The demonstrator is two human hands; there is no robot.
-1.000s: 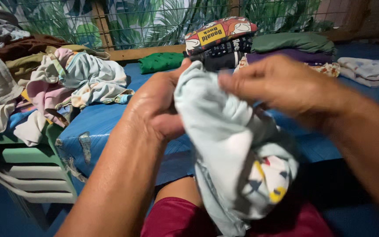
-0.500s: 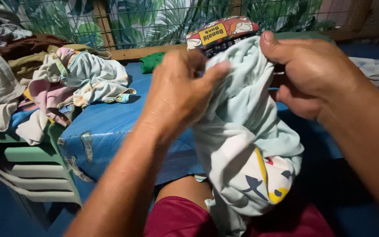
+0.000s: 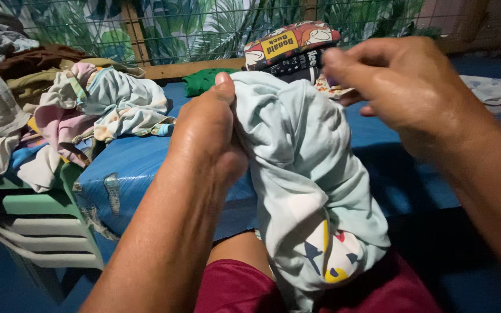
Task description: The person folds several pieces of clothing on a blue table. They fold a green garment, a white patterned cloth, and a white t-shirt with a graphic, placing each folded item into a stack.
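While left hand (image 3: pixel 207 130) grips bunched pale-blue printed garment (image 3: pixel 302 174), right hand (image 3: pixel 404 81) hovers loosely curled.

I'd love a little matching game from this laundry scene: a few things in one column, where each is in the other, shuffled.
Things:
1. pale blue garment
2. green folded cloth
3. heap of unfolded clothes
4. right hand

Places:
A. lying at the far edge of the blue mattress, by the wooden rail
B. gripped in the left hand, hanging down over the lap
C. piled at the left end of the mattress
D. raised at the garment's upper right, in front of the stack of folded clothes

Pairs: 1-B, 2-A, 3-C, 4-D
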